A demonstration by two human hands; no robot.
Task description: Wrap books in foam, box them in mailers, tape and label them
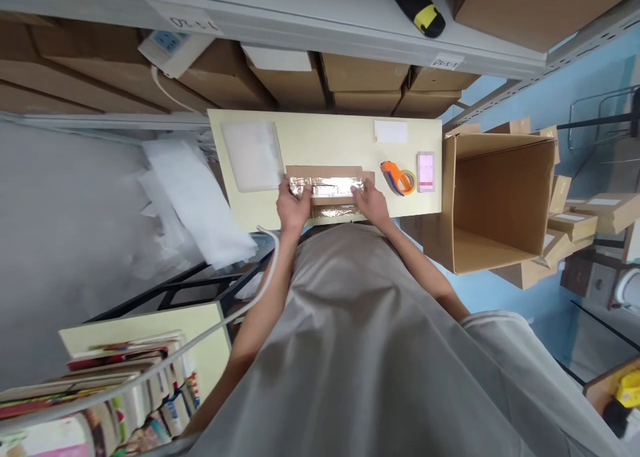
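A flat cardboard box [325, 171] with shiny clear tape across its top lies at the front of the pale table [325, 137]. My left hand [294, 207] grips its left end, thumb on top and fingers over the side. At the right end my right hand [371, 202] holds it the same way, thumb resting on the taped face. To the right of the box sits an orange tape dispenser [397, 177] with a roll of tape, and beyond it a phone [426, 171] with a pinkish screen. A stack of translucent sheets [253, 157] lies left of the box.
A large open carton [500, 197] stands against the table's right end. Behind the table, a shelf [300, 37] holds several brown boxes. White packing foam [195, 203] hangs at left, and books [125, 390] fill the lower left. A white card [391, 131] lies at the back.
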